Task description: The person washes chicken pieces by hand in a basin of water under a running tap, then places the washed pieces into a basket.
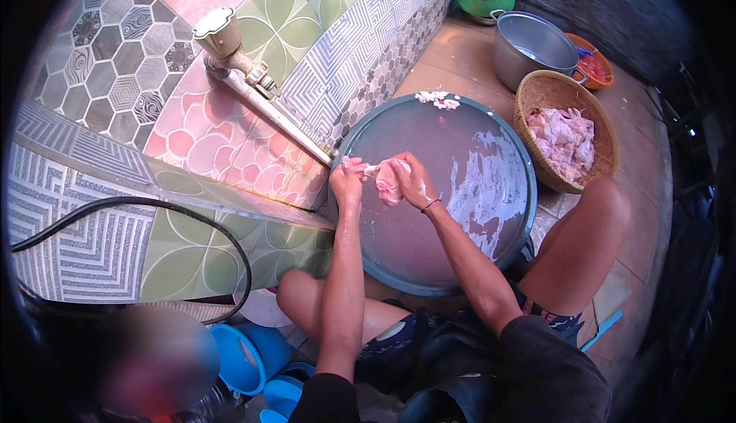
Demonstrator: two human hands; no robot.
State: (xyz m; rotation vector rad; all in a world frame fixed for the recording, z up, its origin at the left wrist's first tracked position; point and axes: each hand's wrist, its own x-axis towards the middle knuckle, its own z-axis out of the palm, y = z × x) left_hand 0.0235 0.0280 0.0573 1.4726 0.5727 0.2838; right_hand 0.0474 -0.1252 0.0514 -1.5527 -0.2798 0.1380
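Note:
A piece of raw chicken [388, 185] is held between my two hands above a wide blue-green plastic tub [530, 188]. My left hand [347, 186] pinches its thin, pale end. Around the thicker, pink part curls my right hand [415, 182], which wears a dark band at the wrist. Cloudy, pinkish water [411, 244] fills the tub, with bright reflections on its right side. Small whitish scraps [438, 99] lie on the far rim.
Right of the tub, a woven basket [606, 135] holds several raw chicken pieces [562, 141]. Behind stand a metal pot [512, 55], an orange basin [605, 82] and a green basin [486, 2]. A tap [221, 37] and pipe [276, 112] run along the tiled wall. Blue buckets [236, 360] and a black hose [230, 233] are at left.

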